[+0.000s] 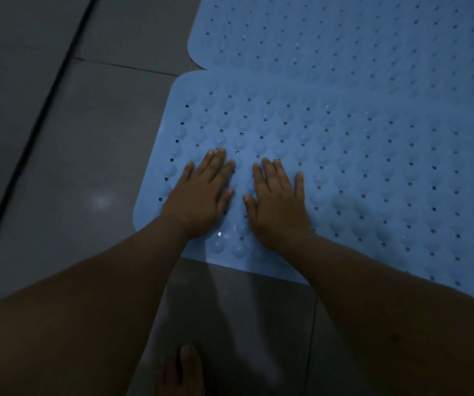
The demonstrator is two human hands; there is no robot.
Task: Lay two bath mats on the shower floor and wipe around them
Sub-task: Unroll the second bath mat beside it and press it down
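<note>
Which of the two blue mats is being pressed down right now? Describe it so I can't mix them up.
On the grey tiled floor, two perforated blue mats lie edge to edge. It's the nearer mat, closest to the person's foot. Unlike the farther mat, it has the left hand and right hand flat on it.

Two bare forearms reach in from the lower corners of the frame and converge near its centre, where both hands lie palm down, side by side and slightly apart. The left hand (201, 195) is flat with fingers extended and loosely spread, thumb angled inward. The right hand (277, 200) mirrors it, fingers pointing toward the top of the frame. A bare foot (183, 372) shows at bottom centre.
</note>
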